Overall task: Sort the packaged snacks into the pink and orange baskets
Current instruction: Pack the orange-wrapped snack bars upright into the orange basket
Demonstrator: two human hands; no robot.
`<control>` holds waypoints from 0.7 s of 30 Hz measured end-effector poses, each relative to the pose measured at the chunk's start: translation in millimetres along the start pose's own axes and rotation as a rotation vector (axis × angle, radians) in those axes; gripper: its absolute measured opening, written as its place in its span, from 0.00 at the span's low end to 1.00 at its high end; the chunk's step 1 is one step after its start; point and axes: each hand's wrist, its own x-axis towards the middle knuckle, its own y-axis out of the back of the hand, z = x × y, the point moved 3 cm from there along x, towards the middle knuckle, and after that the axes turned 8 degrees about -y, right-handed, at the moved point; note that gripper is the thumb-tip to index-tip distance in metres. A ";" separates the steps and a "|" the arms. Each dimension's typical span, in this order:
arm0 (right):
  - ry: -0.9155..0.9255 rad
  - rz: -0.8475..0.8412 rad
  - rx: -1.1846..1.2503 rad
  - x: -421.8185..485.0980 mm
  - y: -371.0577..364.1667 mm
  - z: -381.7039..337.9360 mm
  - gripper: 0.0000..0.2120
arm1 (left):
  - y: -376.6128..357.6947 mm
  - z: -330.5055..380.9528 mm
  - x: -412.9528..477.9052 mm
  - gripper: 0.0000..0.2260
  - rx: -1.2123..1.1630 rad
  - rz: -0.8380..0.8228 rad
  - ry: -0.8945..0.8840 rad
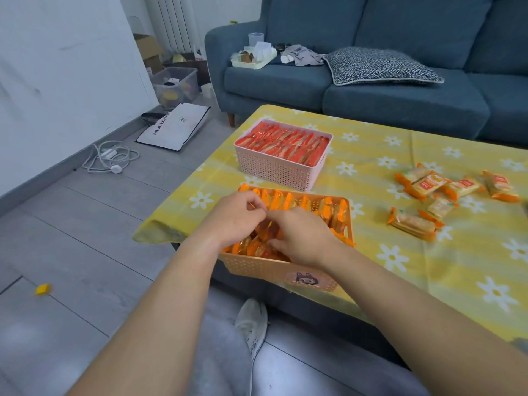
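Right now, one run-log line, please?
left hand, right hand: in orange basket | pink basket: full | loose orange packets: on tablecloth

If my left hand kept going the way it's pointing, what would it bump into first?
Probably the packs standing in the orange basket, just ahead of the left hand; depth is hard to judge.
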 end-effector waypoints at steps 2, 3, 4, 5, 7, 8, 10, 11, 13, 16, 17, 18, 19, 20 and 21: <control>-0.020 0.062 0.040 -2.8 6.5 5.0 0.15 | -2.4 -2.0 1.1 0.03 0.011 -0.034 0.005; -0.047 0.080 0.061 -4.2 12.6 9.9 0.14 | -4.9 -1.9 0.5 0.02 0.028 -0.062 -0.002; -0.080 0.097 0.071 -5.5 20.7 16.5 0.13 | -8.0 -1.2 -0.5 0.05 0.046 -0.090 -0.015; -0.120 0.110 0.071 -7.0 30.5 25.4 0.12 | -11.4 0.5 -1.3 0.08 0.067 -0.116 -0.028; -0.189 0.071 0.024 -11.0 48.9 44.9 0.08 | -16.0 3.9 -1.2 0.09 0.144 -0.138 -0.040; -0.218 0.011 -0.026 -14.4 55.8 54.0 0.08 | -17.3 5.6 -0.6 0.08 0.197 -0.135 -0.028; -0.263 -0.126 -0.142 -23.2 60.2 65.4 0.11 | -17.3 9.1 -0.2 0.08 0.314 -0.125 0.027; -0.273 -0.174 -0.190 -27.8 59.0 67.3 0.13 | -18.3 12.0 -0.3 0.07 0.363 -0.125 0.051; -0.263 -0.210 -0.289 -33.9 51.0 65.3 0.17 | -22.5 20.5 -0.3 0.08 0.404 -0.116 0.048; -0.237 -0.205 -0.351 -37.3 40.7 60.7 0.16 | -35.1 37.8 2.0 0.12 0.394 -0.081 -0.055; -0.241 -0.210 -0.332 -37.4 40.8 60.7 0.16 | -39.6 41.6 3.6 0.15 0.409 -0.075 -0.088; -0.248 -0.215 -0.301 -37.9 42.0 61.4 0.16 | -44.8 43.7 5.7 0.18 0.440 -0.080 -0.105; -0.252 -0.214 -0.267 -38.3 43.4 62.4 0.16 | -49.0 44.5 7.2 0.21 0.485 -0.088 -0.104; -0.250 -0.200 -0.232 -38.4 45.4 63.1 0.15 | -52.7 44.7 8.9 0.22 0.535 -0.092 -0.092; -0.242 -0.183 -0.200 -38.7 48.2 63.4 0.15 | -55.7 45.3 10.2 0.21 0.581 -0.087 -0.076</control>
